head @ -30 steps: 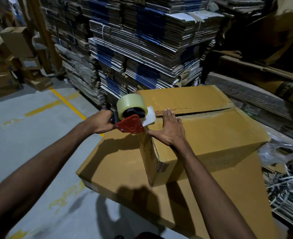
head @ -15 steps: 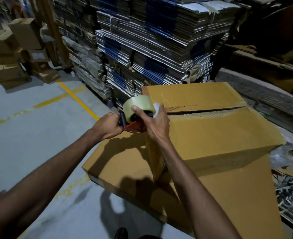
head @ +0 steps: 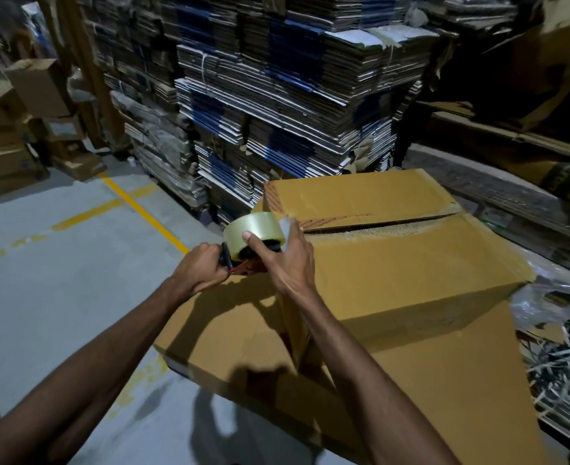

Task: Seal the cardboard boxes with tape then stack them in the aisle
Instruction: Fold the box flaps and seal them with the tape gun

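L hand: grips tape dispenser handle, steadying it.
R hand: pinches tape roll to free the end.
Box: seam unsealed.

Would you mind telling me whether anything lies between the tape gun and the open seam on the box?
Nothing visible does. The tape gun, held by the left hand and right hand, sits at the near end of the seam on the box, which runs bare to the far edge.
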Demonstrator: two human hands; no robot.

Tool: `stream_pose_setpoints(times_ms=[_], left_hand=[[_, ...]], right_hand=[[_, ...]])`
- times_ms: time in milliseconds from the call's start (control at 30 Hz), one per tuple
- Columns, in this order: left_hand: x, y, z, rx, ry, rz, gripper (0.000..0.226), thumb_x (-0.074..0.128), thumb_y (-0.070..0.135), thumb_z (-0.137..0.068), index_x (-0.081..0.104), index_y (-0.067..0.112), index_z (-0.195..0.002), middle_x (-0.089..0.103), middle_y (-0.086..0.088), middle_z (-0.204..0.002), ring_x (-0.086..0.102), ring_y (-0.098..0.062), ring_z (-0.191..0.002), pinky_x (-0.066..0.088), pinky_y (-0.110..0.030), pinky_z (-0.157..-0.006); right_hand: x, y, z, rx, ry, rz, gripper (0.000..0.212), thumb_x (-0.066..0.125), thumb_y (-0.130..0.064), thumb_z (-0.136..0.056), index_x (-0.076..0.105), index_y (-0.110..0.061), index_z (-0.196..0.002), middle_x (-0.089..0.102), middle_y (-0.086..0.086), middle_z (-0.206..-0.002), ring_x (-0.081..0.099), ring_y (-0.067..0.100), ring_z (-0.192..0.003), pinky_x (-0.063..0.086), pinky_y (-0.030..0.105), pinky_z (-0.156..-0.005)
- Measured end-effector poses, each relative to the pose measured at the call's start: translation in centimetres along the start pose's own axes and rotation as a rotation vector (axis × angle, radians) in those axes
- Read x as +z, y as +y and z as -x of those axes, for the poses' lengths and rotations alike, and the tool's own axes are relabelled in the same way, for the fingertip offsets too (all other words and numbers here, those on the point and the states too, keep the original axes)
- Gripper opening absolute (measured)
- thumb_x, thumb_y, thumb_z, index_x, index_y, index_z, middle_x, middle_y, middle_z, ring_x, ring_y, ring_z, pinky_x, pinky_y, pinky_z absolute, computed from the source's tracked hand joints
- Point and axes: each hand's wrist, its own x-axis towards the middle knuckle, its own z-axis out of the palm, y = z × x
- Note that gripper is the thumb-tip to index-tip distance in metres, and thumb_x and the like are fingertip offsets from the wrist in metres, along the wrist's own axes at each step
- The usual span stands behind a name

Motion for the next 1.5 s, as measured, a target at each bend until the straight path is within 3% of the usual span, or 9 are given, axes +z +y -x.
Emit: stream_pose_setpoints(times_ms=[100,200,433,567,800,1100,1333,1433,1500], left_hand=[[0.2,-0.2,0.0,0.002,-0.038,-0.150,0.017,0.061,0.029,-0.087,0.058,0.011,-0.087,0.069,-0.018,-0.084,0.057,-0.036,-0.067,0.042,-0.035,-0.060],[1.3,-0.4,0.4,-0.039,-0.047,-0.176,0.027,0.061,0.032,-0.089,0.065,0.011,-0.106,0.072,-0.019,-0.098,0.067,-0.040,-0.088,0.042,-0.035,-0.067],[0.1,0.3,0.3,-0.051,-0.080,-0.175,0.016,0.062,0.026,-0.088,0.055,0.012,-0.093,0.069,-0.019,-0.100,0.066,-0.038,-0.090,0.040,-0.034,-0.067],[0.0,0.2,0.6,-0.063,-0.110,-0.163,0.015,0.062,0.023,-0.087,0.050,0.013,-0.088,0.069,-0.020,-0.102,0.066,-0.037,-0.092,0.041,-0.035,-0.066],[0.8,-1.9,1.1,-0.109,-0.191,-0.269,0.025,0.060,0.034,-0.090,0.065,0.016,-0.107,0.069,-0.013,-0.111,0.068,-0.034,-0.100,0.053,-0.039,-0.077],[2.9,-0.6,2.4,-0.454,0.056,0.057,0.025,0.076,0.037,-0.082,0.067,0.018,-0.096,0.066,-0.008,-0.088,0.065,-0.031,-0.086,0.045,-0.032,-0.068],[9.5,-1.1,4.5,-0.485,-0.239,0.307,0.063,0.080,0.026,-0.087,0.040,0.002,-0.129,0.062,-0.018,-0.119,0.064,-0.038,-0.109,0.053,-0.042,-0.082],[9.9,-1.8,3.4,-0.444,-0.400,0.294,0.049,0.063,0.037,-0.091,0.051,0.009,-0.130,0.062,-0.015,-0.125,0.060,-0.034,-0.110,0.051,-0.039,-0.089],[9.1,-0.2,2.3,-0.445,-0.351,0.179,0.042,0.059,0.039,-0.092,0.055,0.012,-0.125,0.050,-0.020,-0.134,0.059,-0.039,-0.111,0.052,-0.051,-0.098]], right_hand=[[0.6,0.8,0.0,-0.091,-0.025,0.173,0.111,0.045,-0.084,-0.085,0.018,-0.012,-0.165,0.018,0.012,-0.172,0.014,0.026,-0.159,0.007,0.047,-0.129],[0.4,0.7,0.2,-0.118,-0.081,0.235,0.118,0.041,-0.088,-0.080,0.018,-0.011,-0.166,0.011,0.010,-0.174,0.007,0.023,-0.161,0.001,0.045,-0.128],[-2.2,0.4,-0.3,-0.013,-0.187,-0.049,0.102,0.043,-0.086,-0.089,0.024,-0.020,-0.165,0.024,0.011,-0.171,0.032,0.035,-0.152,0.029,0.054,-0.123],[-4.4,1.3,-1.1,0.051,-0.238,-0.363,0.099,0.033,-0.085,-0.086,0.033,-0.024,-0.163,0.034,0.005,-0.167,0.034,0.028,-0.152,0.027,0.042,-0.115],[-5.1,2.8,-1.3,0.061,-0.214,-0.574,0.096,0.028,-0.080,-0.089,0.043,-0.013,-0.157,0.045,0.004,-0.161,0.039,0.019,-0.150,0.020,0.046,-0.127],[-4.3,4.2,-1.0,-0.060,-0.078,-0.533,0.071,0.032,-0.066,-0.102,0.049,-0.021,-0.154,0.052,-0.001,-0.156,0.045,0.012,-0.144,0.029,0.037,-0.120],[-4.1,4.7,-1.4,-0.089,-0.080,-0.565,0.068,0.036,-0.064,-0.101,0.051,-0.022,-0.151,0.056,-0.004,-0.152,0.049,0.009,-0.141,0.032,0.030,-0.115],[-3.7,4.8,-1.4,-0.089,-0.066,-0.565,0.060,0.041,-0.056,-0.103,0.055,-0.019,-0.149,0.059,-0.003,-0.149,0.051,0.007,-0.138,0.034,0.025,-0.109],[-3.7,4.9,-1.4,-0.098,-0.021,-0.575,0.047,0.047,-0.045,-0.107,0.061,-0.018,-0.142,0.065,-0.004,-0.141,0.056,0.005,-0.133,0.040,0.023,-0.106]])
